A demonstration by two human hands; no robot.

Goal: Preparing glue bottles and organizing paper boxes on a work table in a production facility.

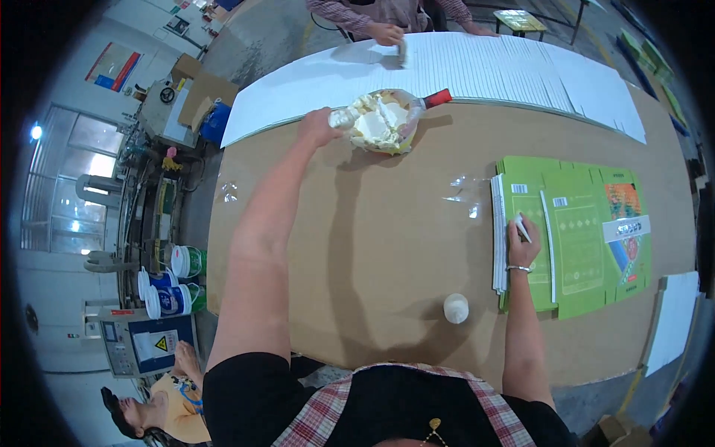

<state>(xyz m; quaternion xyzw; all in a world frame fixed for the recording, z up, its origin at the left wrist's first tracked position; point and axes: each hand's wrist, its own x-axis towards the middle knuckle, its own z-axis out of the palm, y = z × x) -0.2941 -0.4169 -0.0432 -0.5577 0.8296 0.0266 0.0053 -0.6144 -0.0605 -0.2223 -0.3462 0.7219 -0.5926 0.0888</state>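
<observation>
The right hand (526, 244) had its grip pinched around a slim white piece (523, 229) over the left part of the green printed sheets (588, 279), stacked at right probably for easy reach. The left hand (319, 128) met the far tub of white paste (409, 134) at its left side, perhaps steadying it; how closed that grip was, I couldn't tell. A white container (456, 308) stood near on the brown counter (402, 231).

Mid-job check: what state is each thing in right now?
Tub: open, white paste showing
Red handle: sticking out at the tub's right
Left hand: at the tub's left side, grip unclear
Right hand: closed on a slim white tool
Green cardboard: flat, stacked
White strips: flat, side by side
</observation>
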